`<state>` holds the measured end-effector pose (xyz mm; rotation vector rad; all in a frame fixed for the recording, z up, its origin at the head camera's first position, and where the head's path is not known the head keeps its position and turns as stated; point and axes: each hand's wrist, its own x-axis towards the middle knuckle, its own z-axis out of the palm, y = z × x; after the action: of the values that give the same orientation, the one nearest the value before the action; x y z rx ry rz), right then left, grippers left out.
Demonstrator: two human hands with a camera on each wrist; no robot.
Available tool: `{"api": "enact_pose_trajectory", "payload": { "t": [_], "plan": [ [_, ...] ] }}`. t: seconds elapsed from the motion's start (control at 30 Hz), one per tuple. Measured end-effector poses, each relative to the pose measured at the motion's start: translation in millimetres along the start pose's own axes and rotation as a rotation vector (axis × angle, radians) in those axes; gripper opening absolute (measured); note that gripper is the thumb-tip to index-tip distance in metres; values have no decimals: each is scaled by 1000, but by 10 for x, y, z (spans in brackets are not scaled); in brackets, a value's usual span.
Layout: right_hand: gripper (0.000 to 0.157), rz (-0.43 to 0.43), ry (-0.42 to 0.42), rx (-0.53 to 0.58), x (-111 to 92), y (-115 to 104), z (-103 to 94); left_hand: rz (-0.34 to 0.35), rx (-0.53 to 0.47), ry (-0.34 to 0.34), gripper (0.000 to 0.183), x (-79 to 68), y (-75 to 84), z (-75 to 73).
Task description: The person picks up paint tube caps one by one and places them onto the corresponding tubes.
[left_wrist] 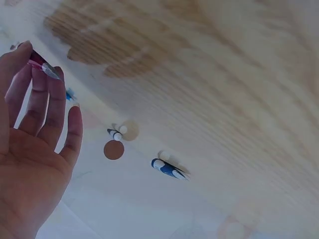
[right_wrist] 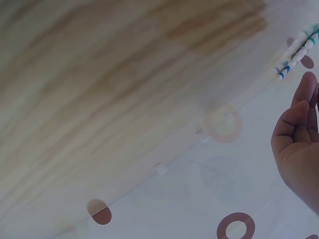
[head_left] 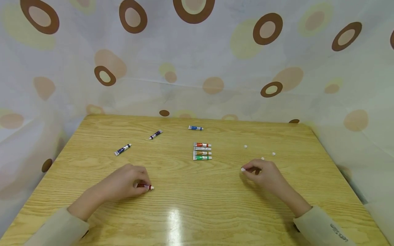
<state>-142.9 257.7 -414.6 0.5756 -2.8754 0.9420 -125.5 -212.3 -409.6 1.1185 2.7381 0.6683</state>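
Note:
My left hand (head_left: 127, 182) pinches a dark red paint tube (head_left: 149, 187) between thumb and fingertips, low over the front left of the wooden table. The tube's white nozzle end points right in the head view; in the left wrist view its silver end (left_wrist: 51, 71) sticks out past the fingers. On the other side, my right hand (head_left: 267, 176) holds a small white cap (head_left: 243, 169) between thumb and forefinger. In the right wrist view only part of that hand shows at the right edge, and the cap is hidden. Another white cap (head_left: 262, 158) lies just behind the right hand.
Several paint tubes lie stacked in a row mid-table, from a red one (head_left: 201, 145) to a green one (head_left: 202, 158). A blue tube (head_left: 195, 128) and two dark tubes, one purple (head_left: 155, 134), one navy (head_left: 122, 149), lie apart. More caps (head_left: 245, 146) sit right.

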Motion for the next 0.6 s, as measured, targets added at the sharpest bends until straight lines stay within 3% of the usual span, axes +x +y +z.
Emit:
{"api": "enact_pose_trajectory", "payload": {
  "t": [0.17,0.6],
  "plan": [
    [5,-19,2,-10,4,-5,14,-14,19,27,6,124,65,9],
    [5,-51,-8,-22,51,-81,68,31,5,65,7,524,302,-46]
  ]
}}
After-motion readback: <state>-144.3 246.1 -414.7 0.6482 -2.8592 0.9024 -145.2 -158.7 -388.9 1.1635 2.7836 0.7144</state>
